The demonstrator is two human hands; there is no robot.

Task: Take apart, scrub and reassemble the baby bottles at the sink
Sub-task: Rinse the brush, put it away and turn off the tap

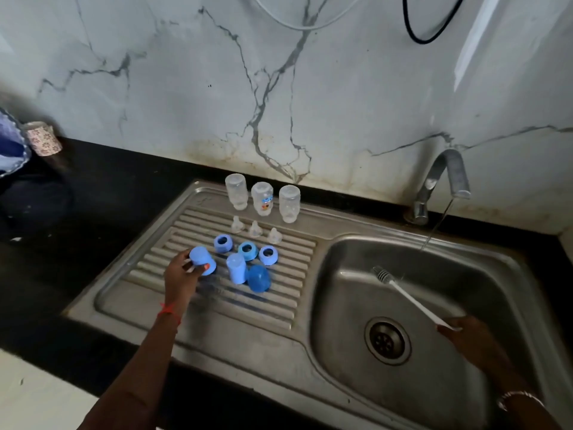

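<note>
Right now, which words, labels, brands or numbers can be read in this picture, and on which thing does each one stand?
No text can be read.
Middle bottle: a colourful printed label, too small and blurred to read.
Patterned cup at far left: floral print only, no words.
Other two bottles, rings, caps, brush, tap: no visible markings.

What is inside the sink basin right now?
The brush head, held by the right hand, under thin tap water, plus the drain. The handle's end is hidden.
</note>
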